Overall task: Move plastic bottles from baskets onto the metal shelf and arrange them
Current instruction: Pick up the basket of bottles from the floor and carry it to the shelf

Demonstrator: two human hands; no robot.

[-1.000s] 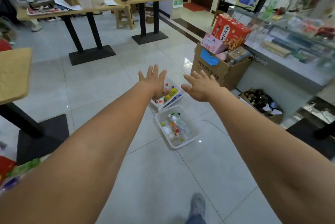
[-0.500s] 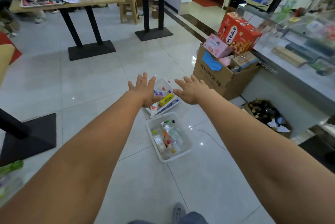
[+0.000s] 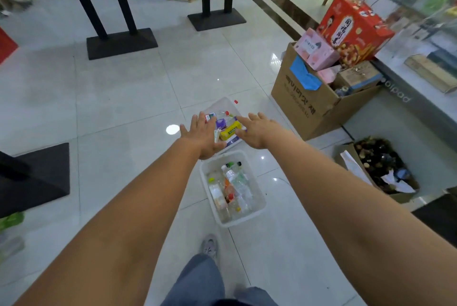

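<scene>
Two white plastic baskets stand on the tiled floor. The near basket holds several clear plastic bottles with coloured caps. The far basket holds more bottles, among them a yellow-labelled one. My left hand and my right hand stretch out above the far basket, palms down, fingers spread, holding nothing. The metal shelf is out of view.
A brown cardboard box full of packages, topped by a red carton, stands right of the baskets. A box of dark items sits by a glass counter. Table bases lie behind. My shoe is below the near basket.
The view has tilted down and moved closer to the baskets. Both open hands have lowered toward the far basket, and my leg has stepped forward.
</scene>
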